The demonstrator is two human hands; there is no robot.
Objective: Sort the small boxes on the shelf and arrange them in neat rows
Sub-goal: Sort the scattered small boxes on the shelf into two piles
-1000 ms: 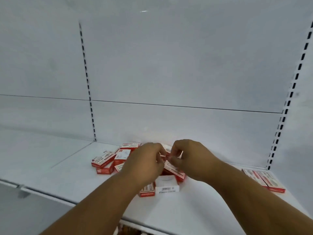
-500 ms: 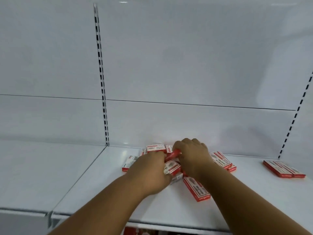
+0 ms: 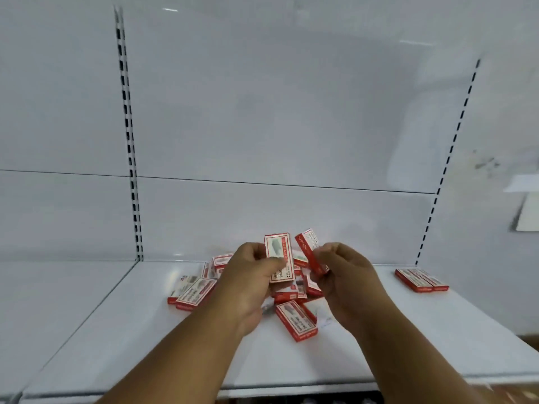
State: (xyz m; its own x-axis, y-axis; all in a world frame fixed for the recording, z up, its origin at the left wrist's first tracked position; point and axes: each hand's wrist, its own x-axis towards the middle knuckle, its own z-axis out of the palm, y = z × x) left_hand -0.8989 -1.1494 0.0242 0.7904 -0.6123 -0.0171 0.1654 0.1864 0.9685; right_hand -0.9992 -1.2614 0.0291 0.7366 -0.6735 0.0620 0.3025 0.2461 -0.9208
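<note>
Small boxes (image 3: 250, 290) — red-and-white cartons, flat, glossy, heaped askew at lower centre of the white shelf (image 3: 122, 339); two aligned boxes (image 3: 421, 279) at frame right.
Left hand (image 3: 250, 279): grip closed on an upright box (image 3: 278, 256).
Right hand (image 3: 344, 272): grip pinching a tilted box (image 3: 310, 253).
Risk — a slick carton likely slips from either pinch, scattering the heap.

White shelf (image 3: 116, 330) carries a jumbled heap of red-and-white boxes (image 3: 294, 298) at centre, and two more boxes (image 3: 421, 280) lie side by side, well apart, far right.
</note>
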